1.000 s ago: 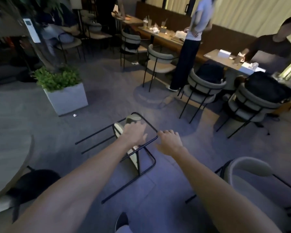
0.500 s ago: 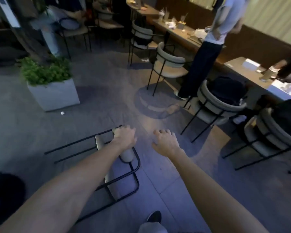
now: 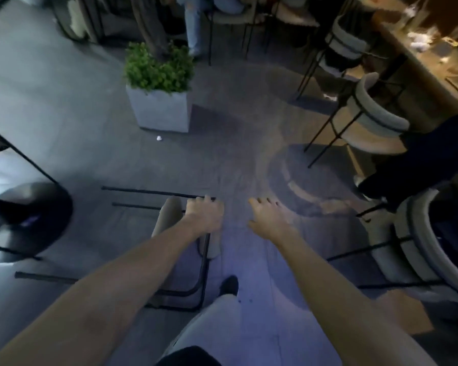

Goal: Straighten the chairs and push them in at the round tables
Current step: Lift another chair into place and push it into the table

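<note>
A chair point(image 3: 169, 215) with a black metal frame and a beige padded back lies on its side on the grey floor, its legs pointing left. My left hand point(image 3: 205, 215) is shut on the top of its frame. My right hand point(image 3: 268, 217) hovers just to the right of it with the fingers spread and nothing in it. A round table's dark base point(image 3: 27, 220) stands at the left edge. Another beige chair point(image 3: 418, 249) stands at the right.
A square grey planter point(image 3: 160, 110) with a green bush stands ahead, a scrap of white paper point(image 3: 159, 138) in front of it. Chairs point(image 3: 375, 120) and a long wooden table point(image 3: 420, 56) line the right. A standing person's dark legs point(image 3: 420, 165) are at right. My foot point(image 3: 229, 285) is below the chair.
My view has swung left and down. The fallen chair has been drawn closer to me, my left hand still on its frame. My right hand stays open beside it.
</note>
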A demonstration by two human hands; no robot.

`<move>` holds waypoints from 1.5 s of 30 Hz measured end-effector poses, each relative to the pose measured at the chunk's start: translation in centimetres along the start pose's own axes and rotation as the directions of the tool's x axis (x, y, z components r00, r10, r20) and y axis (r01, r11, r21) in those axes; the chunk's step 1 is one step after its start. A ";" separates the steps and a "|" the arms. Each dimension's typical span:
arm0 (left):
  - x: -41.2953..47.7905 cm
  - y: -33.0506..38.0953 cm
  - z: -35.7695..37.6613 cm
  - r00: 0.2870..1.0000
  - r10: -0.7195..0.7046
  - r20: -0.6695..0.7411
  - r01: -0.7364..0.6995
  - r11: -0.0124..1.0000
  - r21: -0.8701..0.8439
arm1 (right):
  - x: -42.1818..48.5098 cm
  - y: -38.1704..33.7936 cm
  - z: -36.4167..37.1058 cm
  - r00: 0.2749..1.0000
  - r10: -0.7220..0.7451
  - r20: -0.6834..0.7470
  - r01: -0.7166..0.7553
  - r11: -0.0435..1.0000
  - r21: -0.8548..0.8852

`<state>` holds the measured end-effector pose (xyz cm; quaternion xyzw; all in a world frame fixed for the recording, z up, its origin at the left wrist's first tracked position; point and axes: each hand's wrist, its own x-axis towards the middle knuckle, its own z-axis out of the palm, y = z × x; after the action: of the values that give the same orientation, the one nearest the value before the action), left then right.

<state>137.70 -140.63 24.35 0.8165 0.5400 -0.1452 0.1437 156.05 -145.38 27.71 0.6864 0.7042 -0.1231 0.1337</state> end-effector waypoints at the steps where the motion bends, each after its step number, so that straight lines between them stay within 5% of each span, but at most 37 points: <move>1: 1.3 0.0 0.3 0.999 -0.041 0.026 0.042 0.999 -0.010 | 1.6 0.6 0.0 0.999 -0.039 0.012 0.040 0.999 -0.017; 7: 9.5 0.3 1.8 0.971 -0.225 0.078 0.234 0.962 -0.139 | 11.5 3.9 -0.7 0.958 -0.285 0.036 0.287 0.950 -0.122; 14: 13.2 2.9 6.1 0.898 -0.424 0.116 0.436 0.828 -0.351 | 18.7 4.8 2.0 0.828 -0.546 0.129 0.560 0.813 -0.161; 29: 23.8 8.9 21.4 0.568 -0.798 0.201 0.804 0.486 -0.343 | 33.9 5.1 21.5 0.442 -0.843 0.306 0.894 0.388 -0.222; 38: 27.7 8.1 27.9 0.449 -0.894 -0.019 0.856 0.436 -0.277 | 38.1 3.3 29.6 0.423 -0.886 0.192 0.905 0.400 -0.148; 45: 28.6 6.5 27.8 0.498 -0.867 -0.008 0.863 0.496 -0.097 | 39.4 2.5 30.9 0.446 -0.878 0.176 0.895 0.435 -0.098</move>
<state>152.16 -129.92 -11.86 0.4339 0.8852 -0.1531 0.0694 158.23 -119.50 -15.20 0.1933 0.9595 -0.1457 0.1440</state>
